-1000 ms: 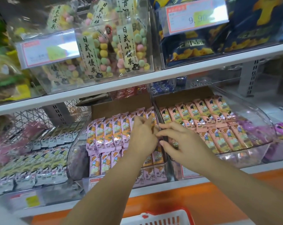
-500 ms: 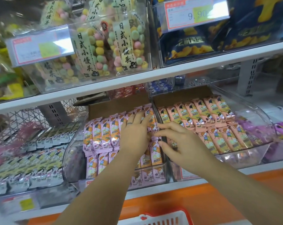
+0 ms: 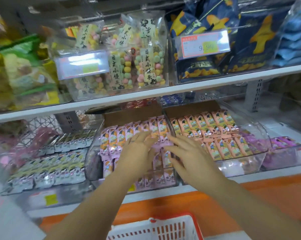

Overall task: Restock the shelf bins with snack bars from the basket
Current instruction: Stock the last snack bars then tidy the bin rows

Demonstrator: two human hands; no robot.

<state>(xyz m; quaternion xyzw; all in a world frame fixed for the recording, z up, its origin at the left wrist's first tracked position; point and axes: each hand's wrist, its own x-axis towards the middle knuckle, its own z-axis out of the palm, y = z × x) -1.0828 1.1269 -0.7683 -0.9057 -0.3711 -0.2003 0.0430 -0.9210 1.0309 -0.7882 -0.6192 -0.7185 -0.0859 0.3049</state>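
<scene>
In the middle bin [image 3: 91,158] on the lower shelf [image 3: 258,176], both my hands now lie spread over the pink snack bars [image 3: 115,141]. A second ago my fingers [image 3: 144,135] were drawn together in a pinch at the bin's back right corner, against the divider [image 3: 170,129] it shares with the neighbouring bin. Half a second ago my left hand [image 3: 139,153] had already flattened on the row. Now my right hand [image 3: 191,153] has opened too, and both have slid a little toward the bin's front edge. Fingers wide and straight, holding nothing, palms down just over or on the wrappers; motion blur keeps me from telling which.

I take that to mean the last bars are seated and I am smoothing the rows level, so this bin is close to done and the next reach would go back to the basket [image 3: 156,229]. Only its far rim and lattice wall show at the bottom edge, below the shelf front; I cannot see what is left in it.

The pink bars are small flat pillow packs, glossy, with a cartoon figure on an orange panel. They stand leaning in tight overlapping rows from the cardboard backing to the clear front wall, filling the bin edge to edge. The salmon bars [image 3: 224,148] beyond the divider lie in similar rows, untouched.
</scene>
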